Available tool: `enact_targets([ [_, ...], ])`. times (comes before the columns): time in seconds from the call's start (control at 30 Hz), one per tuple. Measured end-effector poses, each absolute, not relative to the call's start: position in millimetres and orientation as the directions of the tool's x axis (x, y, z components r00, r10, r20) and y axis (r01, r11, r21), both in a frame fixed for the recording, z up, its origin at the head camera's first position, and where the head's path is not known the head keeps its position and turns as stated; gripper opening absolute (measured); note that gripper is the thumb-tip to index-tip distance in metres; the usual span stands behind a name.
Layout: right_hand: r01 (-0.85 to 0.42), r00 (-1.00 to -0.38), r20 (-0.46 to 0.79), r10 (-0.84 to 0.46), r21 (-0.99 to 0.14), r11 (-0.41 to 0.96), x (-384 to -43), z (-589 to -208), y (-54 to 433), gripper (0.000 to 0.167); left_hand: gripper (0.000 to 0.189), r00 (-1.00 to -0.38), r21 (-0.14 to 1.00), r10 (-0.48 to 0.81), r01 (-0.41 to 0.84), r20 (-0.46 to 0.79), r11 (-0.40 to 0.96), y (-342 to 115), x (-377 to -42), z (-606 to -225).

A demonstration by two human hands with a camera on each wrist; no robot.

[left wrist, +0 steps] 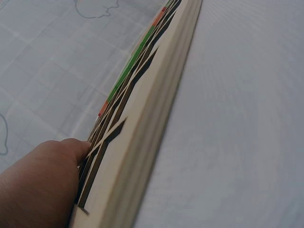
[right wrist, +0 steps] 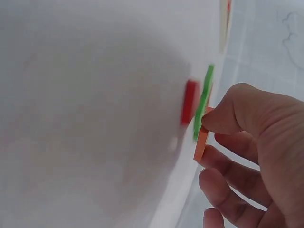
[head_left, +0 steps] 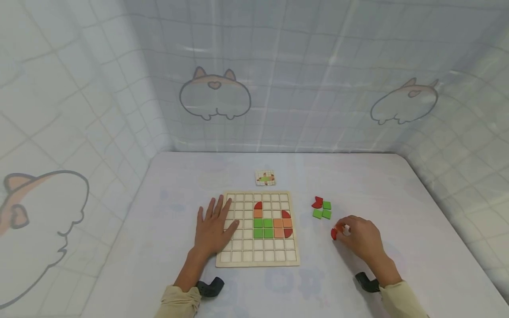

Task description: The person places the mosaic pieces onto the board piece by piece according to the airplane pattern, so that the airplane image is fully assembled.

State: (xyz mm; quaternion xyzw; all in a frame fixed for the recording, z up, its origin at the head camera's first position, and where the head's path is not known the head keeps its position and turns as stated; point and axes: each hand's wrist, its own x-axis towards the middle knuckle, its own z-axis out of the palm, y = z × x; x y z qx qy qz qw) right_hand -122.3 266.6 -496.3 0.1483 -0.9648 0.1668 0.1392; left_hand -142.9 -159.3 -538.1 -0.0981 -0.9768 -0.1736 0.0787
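My left hand (head_left: 212,229) lies with fingers spread over the left side of a wooden grid board (head_left: 258,264); its thumb reaches onto the cells. In the right wrist view, my right hand (right wrist: 266,137) pinches an orange tile (right wrist: 201,145) between thumb and fingers. Close by on the table is a red quarter-round tile (head_left: 333,233), beside the right fingertips in the head view. On the board, green square tiles (head_left: 258,232) form a block, with several orange squares (head_left: 278,232) and three red quarter-round tiles (head_left: 258,206) around it.
Right of the board, three loose green tiles (head_left: 326,214) lie by red pieces (head_left: 317,203). A small pattern card (head_left: 264,178) rests behind the board. Patterned curtain walls (head_left: 294,110) stand at the back and sides. Each wrist wears a black device (head_left: 210,287).
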Motion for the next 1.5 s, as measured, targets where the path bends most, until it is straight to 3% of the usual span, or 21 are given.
enact_targets([
  [0.3,-0.491,-0.84,0.394,-0.373,-0.262,0.831,-115.5,-497.8,209.5,0.016,0.073,-0.964,0.318,0.166,0.227,0.208,0.921,-159.1,-142.4,-535.9],
  [0.5,-0.577,-0.802,0.393,-0.449,-0.319,0.752,-112.5,-494.5,163.5,0.013,0.072,-0.963,0.331,0.174,0.236,0.204,0.914,-158.4,-142.0,-535.0],
  [0.63,-0.661,-0.743,0.412,-0.527,-0.332,0.672,-111.4,-491.7,133.3,0.01,0.073,-0.966,0.319,0.169,0.225,0.195,0.92,-157.9,-142.1,-534.2],
  [1.0,-0.799,-0.586,0.426,-0.689,-0.162,0.579,-110.8,-499.3,90.1,0.007,0.073,-0.973,0.307,0.157,0.204,0.171,0.93,-157.3,-140.3,-532.3],
  [1.5,-0.751,-0.658,0.333,-0.675,-0.229,0.62,-118.2,-504.5,93.8,0.007,0.073,-0.967,0.295,0.148,0.206,0.206,0.933,-154.8,-141.7,-539.4],
])
